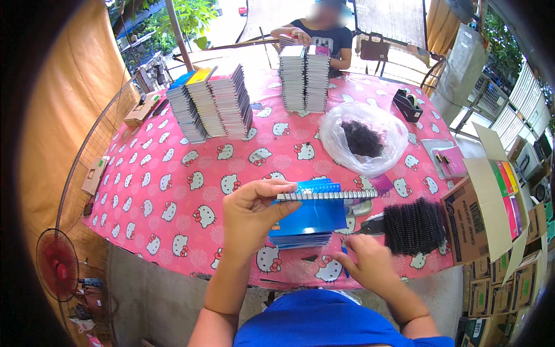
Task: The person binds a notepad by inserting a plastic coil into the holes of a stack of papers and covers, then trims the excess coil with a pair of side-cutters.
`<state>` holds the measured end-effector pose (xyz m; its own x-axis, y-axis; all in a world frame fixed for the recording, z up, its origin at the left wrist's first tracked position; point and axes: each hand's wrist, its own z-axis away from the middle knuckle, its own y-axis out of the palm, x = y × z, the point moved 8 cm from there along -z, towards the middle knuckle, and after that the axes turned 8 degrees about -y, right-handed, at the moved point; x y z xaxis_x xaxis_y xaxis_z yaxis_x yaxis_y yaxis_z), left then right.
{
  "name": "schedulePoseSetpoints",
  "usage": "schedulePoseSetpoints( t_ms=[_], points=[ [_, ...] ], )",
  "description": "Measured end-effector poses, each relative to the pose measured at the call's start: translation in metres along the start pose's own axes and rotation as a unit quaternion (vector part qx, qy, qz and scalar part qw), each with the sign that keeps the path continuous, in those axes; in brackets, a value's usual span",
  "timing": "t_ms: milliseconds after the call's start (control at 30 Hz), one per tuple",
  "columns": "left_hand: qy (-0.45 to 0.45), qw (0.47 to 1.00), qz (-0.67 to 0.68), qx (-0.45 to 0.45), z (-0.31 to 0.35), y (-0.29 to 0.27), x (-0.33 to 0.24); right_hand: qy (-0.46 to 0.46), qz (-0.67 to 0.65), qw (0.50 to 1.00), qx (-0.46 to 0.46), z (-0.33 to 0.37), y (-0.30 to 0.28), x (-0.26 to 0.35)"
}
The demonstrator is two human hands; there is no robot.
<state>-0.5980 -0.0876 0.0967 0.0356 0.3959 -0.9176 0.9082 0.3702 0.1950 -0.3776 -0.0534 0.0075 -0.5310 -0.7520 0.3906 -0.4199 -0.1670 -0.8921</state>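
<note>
Pinching a spiral-bound notebook (332,196) edge-on, our left hand (254,211) holds it over a stack of blue notebooks (315,221) on the pink tablecloth (237,165); our right hand (368,260) (whether it grips anything, we cannot tell) is at a slim blue object (346,266), near black spiral coils (413,227).

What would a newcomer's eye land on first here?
The bright pink tablecloth with white cat faces would probably grab attention first, spread across the middle. Tall notebook stacks stand toward its far side, left and center. Closer in, the left hand has a spiral notebook in its grip, over a blue-topped pile.
</note>
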Motion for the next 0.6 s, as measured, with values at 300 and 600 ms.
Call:
schedulePoseSetpoints(
  t_ms=[300,600],
  points=[
    [0.195,0.921,-0.331,0.068,0.047,0.038,-0.01,0.215,0.077,0.973,0.04,0.077,0.145,-0.091],
    [0.253,0.924,-0.286,0.014,0.062,0.037,-0.019,-0.148,-0.124,0.945,-0.263,0.012,-0.061,0.065]
  ],
)
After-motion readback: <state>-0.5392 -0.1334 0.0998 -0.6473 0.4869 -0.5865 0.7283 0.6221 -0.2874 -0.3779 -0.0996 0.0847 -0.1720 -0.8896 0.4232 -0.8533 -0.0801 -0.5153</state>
